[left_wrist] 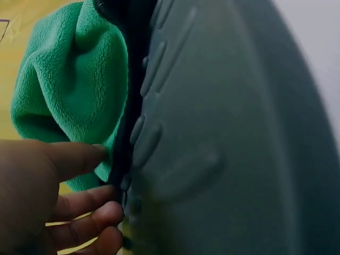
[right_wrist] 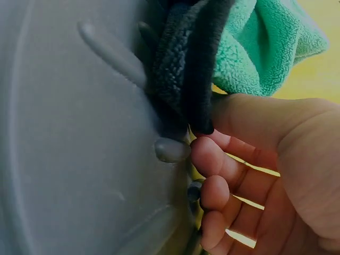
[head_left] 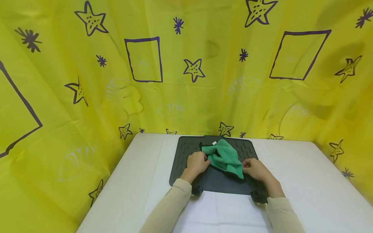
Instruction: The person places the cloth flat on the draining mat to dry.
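A crumpled green cloth (head_left: 224, 155) with a dark edge and a small white tag lies on a dark grey ridged mat (head_left: 215, 186). My left hand (head_left: 197, 162) pinches the cloth's left edge between thumb and fingers. At the lower right corner, my right hand (head_left: 256, 169) pinches the cloth. In the left wrist view the thumb presses on the fluffy green cloth (left_wrist: 79, 79), fingertips close to the mat (left_wrist: 212, 106). The right wrist view shows the cloth's dark underside (right_wrist: 186, 69) between thumb and index finger, the other fingers curled beside the mat (right_wrist: 69, 133).
The mat rests on a white table (head_left: 145, 168). Black strap-like pieces (head_left: 197, 190) sit beneath each wrist, over the mat's near corners. A yellow curtain (head_left: 175, 97) printed with stars and squares hangs behind the table and along both sides.
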A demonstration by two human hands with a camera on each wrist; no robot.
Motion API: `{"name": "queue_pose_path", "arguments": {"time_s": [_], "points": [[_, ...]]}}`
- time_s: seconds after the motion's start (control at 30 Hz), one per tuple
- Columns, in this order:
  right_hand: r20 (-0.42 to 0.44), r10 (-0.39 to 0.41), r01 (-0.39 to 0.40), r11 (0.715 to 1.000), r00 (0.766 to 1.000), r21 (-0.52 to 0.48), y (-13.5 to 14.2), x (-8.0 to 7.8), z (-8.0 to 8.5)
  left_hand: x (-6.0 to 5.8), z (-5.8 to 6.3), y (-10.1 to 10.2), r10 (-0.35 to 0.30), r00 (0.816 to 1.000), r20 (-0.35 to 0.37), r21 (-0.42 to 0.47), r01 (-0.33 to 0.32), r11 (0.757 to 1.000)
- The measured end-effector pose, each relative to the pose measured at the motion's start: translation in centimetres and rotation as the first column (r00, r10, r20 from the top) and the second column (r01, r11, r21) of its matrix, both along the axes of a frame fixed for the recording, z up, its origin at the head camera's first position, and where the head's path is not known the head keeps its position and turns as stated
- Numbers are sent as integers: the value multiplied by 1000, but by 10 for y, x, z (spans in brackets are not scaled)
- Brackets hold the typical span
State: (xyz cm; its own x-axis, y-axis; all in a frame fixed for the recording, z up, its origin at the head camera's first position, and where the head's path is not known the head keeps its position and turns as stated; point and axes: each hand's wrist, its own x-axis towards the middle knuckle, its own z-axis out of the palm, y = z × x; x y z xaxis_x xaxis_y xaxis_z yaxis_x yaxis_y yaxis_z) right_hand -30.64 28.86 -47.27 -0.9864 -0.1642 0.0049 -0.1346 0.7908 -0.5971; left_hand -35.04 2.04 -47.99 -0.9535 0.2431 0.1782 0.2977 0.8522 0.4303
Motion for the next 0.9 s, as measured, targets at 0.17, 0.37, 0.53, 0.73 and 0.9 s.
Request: {"name": "queue_pose_path", "arguments": {"time_s": [0.17, 0.37, 0.53, 0.73, 0.9], "points": [[-12, -1, 1, 1000, 1000, 5, 1, -1, -2, -2, 0, 9, 24, 1000, 9, -4, -24, 1000], [-14, -11, 11, 1000, 1000, -19, 4, 1, 0, -2, -2, 14, 51, 999, 5, 30, -51, 998], [-16, -44, 43, 998, 999, -37, 8, 4, 5, -1, -3, 6, 66, 998, 7, 105, -66, 992], [-19, -85, 83, 994, 996, -68, 21, 9, 11, 2, 3, -15, 83, 996, 14, 248, -83, 965], [0, -122, 121, 987, 993, -110, 30, 12, 16, 5, 9, -32, 87, 996, 1, 332, -82, 939]]}}
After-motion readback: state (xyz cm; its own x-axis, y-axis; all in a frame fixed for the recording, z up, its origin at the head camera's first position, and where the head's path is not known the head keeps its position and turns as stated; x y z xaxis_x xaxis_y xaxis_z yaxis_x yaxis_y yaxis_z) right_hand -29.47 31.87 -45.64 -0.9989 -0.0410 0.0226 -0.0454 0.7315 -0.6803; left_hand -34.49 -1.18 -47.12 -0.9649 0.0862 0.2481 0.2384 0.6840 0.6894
